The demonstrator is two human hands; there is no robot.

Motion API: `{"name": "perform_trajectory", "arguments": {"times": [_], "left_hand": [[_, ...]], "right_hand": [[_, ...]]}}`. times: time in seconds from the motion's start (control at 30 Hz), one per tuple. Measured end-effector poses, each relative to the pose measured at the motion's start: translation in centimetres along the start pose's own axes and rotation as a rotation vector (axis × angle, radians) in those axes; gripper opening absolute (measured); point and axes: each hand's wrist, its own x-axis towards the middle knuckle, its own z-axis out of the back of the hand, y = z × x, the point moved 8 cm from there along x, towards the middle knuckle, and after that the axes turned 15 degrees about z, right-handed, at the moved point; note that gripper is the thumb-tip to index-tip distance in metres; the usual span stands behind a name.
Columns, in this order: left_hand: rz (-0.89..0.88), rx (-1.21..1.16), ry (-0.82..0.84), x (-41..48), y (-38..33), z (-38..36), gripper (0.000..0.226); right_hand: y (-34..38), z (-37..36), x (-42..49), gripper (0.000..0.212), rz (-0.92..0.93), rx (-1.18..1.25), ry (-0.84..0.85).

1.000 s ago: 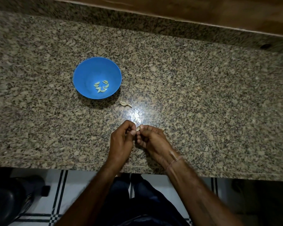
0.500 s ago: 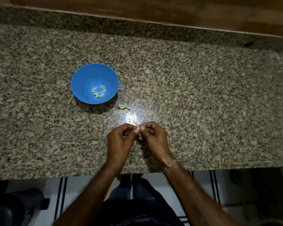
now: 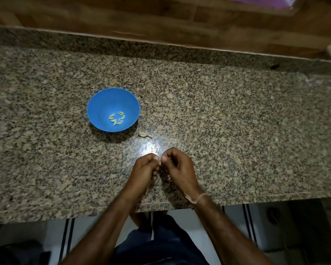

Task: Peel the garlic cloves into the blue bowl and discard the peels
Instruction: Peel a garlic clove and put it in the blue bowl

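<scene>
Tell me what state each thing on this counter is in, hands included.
blue bowl, upright on the counter, holding garlic.
peeled cloves, lying loose in the bowl's bottom.
garlic scrap, lying on the counter beside the bowl, untouched.
left hand, fingers curled, pinching a hidden small piece.
right hand, fingers curled, pinching the same piece.

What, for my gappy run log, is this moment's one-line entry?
step: peeling | left hand, right hand: pinch tiny clove, barely visible | bowl: peeled cloves inside | counter: one scrap beside bowl
</scene>
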Motion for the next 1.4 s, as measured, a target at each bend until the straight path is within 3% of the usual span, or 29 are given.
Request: {"name": "perform_trajectory", "arguments": {"times": [0.07,0.17,0.23,0.3,0.37,0.4,0.47,0.53,0.6,0.67,0.73,0.8,0.83,0.87,0.93,1.0,1.13,1.27,1.4], "left_hand": [[0.052,-0.071,0.02,-0.2,0.1,-0.2,0.034],[-0.375,0.365,-0.238,-1.9,-2.8,0.4,0.029],[-0.494,0.523,-0.317,-2.1,-3.4,0.4,0.025],[-0.36,0.429,-0.254,-1.1,-2.6,0.5,0.029],[-0.105,0.152,-0.104,-0.2,-1.3,0.0,0.034],[-0.052,0.109,-0.107,-0.2,-1.1,-0.2,0.036],[-0.223,0.336,-0.251,-0.5,-2.2,-0.3,0.033],[-0.504,0.645,-0.423,-1.4,-3.5,-0.3,0.028],[-0.566,0.676,-0.408,-1.5,-3.7,-0.6,0.029],[-0.376,0.453,-0.265,-0.3,-3.2,-0.9,0.033],[-0.061,0.267,-0.192,1.3,-1.6,-1.2,0.038],[0.114,0.219,-0.184,1.7,-0.9,-1.3,0.038],[0.065,0.294,-0.201,1.7,-1.4,-1.3,0.037],[-0.031,0.384,-0.235,1.5,-1.9,-1.3,0.035],[-0.238,0.496,-0.295,0.7,-2.7,-1.1,0.031],[-0.332,0.471,-0.242,0.4,-3.2,-1.5,0.03],[-0.114,0.142,-0.153,1.8,-2.0,-0.7,0.028],[-0.207,0.143,-0.311,0.9,-2.4,0.2,0.01],[-0.306,0.208,-0.358,0.0,-3.9,0.1,0.011]], "right_hand": [[0.3,-0.2,0.1,0.018,-0.005,-0.057,0.021],[-0.1,-0.8,-0.1,0.029,-0.181,0.103,0.065],[-0.6,-1.6,-0.7,0.03,-0.343,0.294,0.09],[-0.4,-1.8,-0.6,0.032,-0.325,0.242,0.098],[-0.5,-1.5,0.3,0.032,-0.178,-0.002,0.079],[-0.5,-1.3,0.5,0.031,-0.137,-0.081,0.072],[-0.8,-1.2,0.9,0.033,-0.177,-0.064,0.064],[-1.9,-1.6,0.9,0.036,-0.364,0.189,0.083],[-2.5,-2.2,0.4,0.043,-0.534,0.386,0.104],[-2.6,-1.6,1.2,0.045,-0.417,0.259,0.09],[-2.1,-0.6,2.2,0.041,-0.107,-0.165,0.12],[-2.3,0.0,2.6,0.04,-0.001,-0.391,0.154],[-2.7,-0.2,2.6,0.041,-0.016,-0.351,0.177],[-3.2,-0.5,2.5,0.042,-0.117,-0.161,0.182],[-5.2,-1.9,1.5,0.045,-0.535,0.386,0.187],[-5.9,-2.8,0.3,0.045,-0.818,0.708,0.14],[-5.6,-2.7,0.6,0.048,-0.795,0.74,0.135],[-5.0,-1.9,1.3,0.046,-0.662,0.586,0.133],[-4.7,-1.6,1.5,0.047,-0.595,0.524,0.156]]}}
